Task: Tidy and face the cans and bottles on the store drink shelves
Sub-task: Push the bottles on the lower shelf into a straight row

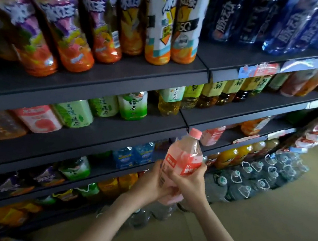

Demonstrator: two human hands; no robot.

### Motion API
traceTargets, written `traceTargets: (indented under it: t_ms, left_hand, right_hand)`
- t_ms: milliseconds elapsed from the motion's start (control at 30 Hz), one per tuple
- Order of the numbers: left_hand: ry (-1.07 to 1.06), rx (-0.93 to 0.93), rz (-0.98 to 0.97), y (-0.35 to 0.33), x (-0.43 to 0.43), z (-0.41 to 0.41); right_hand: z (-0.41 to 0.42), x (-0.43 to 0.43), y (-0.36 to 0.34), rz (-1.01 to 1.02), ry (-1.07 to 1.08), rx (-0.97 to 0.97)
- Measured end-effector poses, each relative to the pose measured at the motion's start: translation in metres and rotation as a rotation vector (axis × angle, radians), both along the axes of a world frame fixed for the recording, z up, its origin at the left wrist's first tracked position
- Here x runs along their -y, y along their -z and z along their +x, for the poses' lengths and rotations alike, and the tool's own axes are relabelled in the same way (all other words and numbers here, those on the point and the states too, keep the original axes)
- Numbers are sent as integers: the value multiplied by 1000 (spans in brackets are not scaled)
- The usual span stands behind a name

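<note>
Pink drink bottle (186,156), pink-capped and nearly upright, held clear of the dark shelf (92,141) in front of the lower tiers. Left hand (149,183) wraps round its lower body. Right hand (191,182) grips the label side. Large water jugs (248,182) stand on the floor beyond.

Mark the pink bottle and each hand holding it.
pink bottle (179,159): head view, mid-body, beside the red label patch.
left hand (150,183): head view, on the back of the hand.
right hand (192,183): head view, on the back of the hand.
</note>
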State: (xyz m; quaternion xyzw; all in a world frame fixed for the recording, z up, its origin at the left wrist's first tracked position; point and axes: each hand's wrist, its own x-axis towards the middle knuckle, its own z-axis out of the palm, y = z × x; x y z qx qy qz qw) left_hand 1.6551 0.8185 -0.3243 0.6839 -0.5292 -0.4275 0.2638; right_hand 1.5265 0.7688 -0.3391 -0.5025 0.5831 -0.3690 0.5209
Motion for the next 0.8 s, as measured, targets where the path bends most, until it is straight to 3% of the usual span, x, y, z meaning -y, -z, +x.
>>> traceTargets:
  t_ms: [133,267,400,600,800]
  left_hand:
    - [115,53,-8,21,42,-39]
    - [138,295,-53,56,84,-79]
    - [33,477,-158,91,127,-130]
    - [-226,517,-369,166,215,-210]
    - [-318,806,-559,232,313,-224]
  right_hand:
    - [-47,34,29,79,111,29]
    - [-100,72,60,103,185,27]
    - [-157,128,97,93,166,41]
    - [-221,237,162,-4,196,103]
    - [-221,318,227,-225,142,130]
